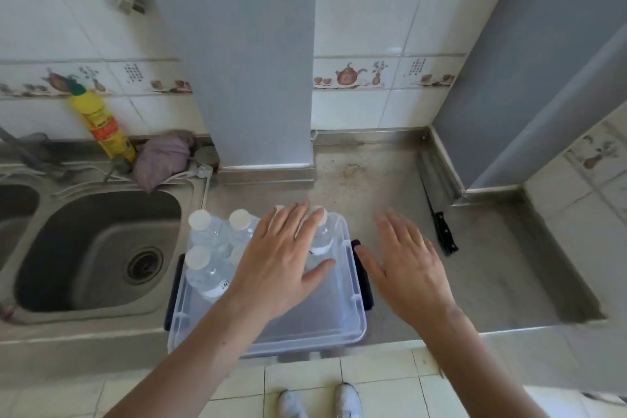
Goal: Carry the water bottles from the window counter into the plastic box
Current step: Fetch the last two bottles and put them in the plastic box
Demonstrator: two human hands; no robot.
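Note:
A clear plastic box (353, 302) with black side handles sits on the steel counter beside the sink. Several clear water bottles with white caps stand upright in its far and left part, such as the bottle (200, 268) at the front left and another bottle (322, 231) at the far right. My left hand (281, 265) hovers flat over the box with fingers spread, covering some of the bottles. To the right of the box, my right hand (407, 265) is spread above the counter and holds nothing.
A steel sink (98, 248) lies left of the box. Behind it stand a yellow detergent bottle (105, 125) and a purple cloth (163, 159). A black-handled knife (441, 227) lies on the counter to the right. A grey pillar (258, 78) rises behind the box.

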